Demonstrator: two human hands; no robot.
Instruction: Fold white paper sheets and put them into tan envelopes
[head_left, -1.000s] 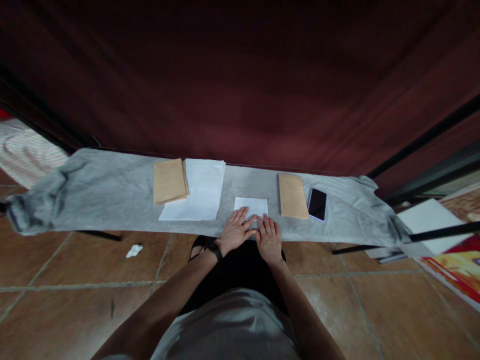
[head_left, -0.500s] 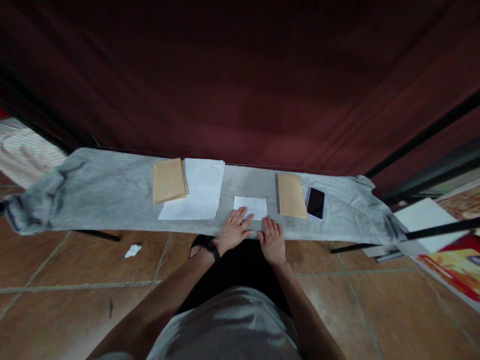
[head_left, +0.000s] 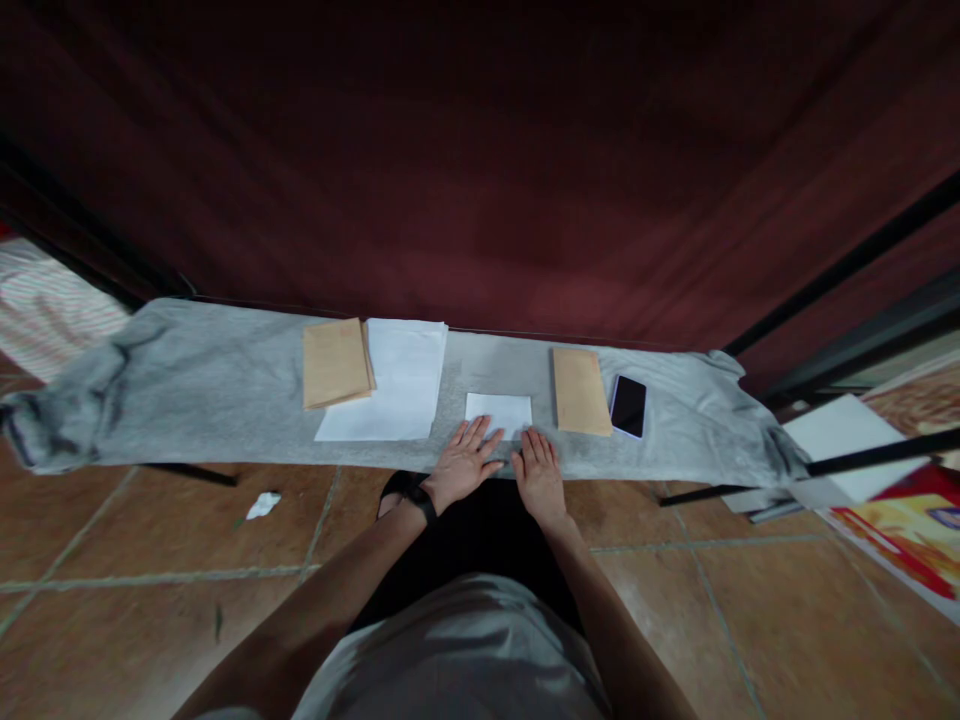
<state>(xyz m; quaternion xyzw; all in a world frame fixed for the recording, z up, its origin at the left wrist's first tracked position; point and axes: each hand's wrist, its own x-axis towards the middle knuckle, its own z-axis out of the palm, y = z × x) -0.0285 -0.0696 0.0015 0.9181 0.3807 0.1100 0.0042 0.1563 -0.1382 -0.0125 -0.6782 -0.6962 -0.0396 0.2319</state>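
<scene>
A small white sheet of paper (head_left: 506, 408), perhaps folded, lies on the grey cloth in front of me. My left hand (head_left: 466, 458) rests flat with spread fingers, its fingertips over the sheet's near left part. Beside the sheet's near right corner lies my right hand (head_left: 538, 470), palm down with fingers stretched out; its fingertips reach the corner. To the left is a stack of larger white paper (head_left: 405, 380), partly covered by several brown envelopes (head_left: 337, 362). On the right sits another brown envelope (head_left: 580, 392).
A dark-screened phone (head_left: 628, 406) lies right of the single envelope. The grey cloth (head_left: 210, 390) covers a long narrow bench with black legs. A dark red curtain (head_left: 480, 220) hangs behind it. Crumpled white tissue (head_left: 263, 504) is on the tiled floor; boxes (head_left: 855, 440) stand at right.
My right hand has shifted slightly left, nearer the small sheet's corner. My left hand stays on the sheet. The whole view has moved very slightly.
</scene>
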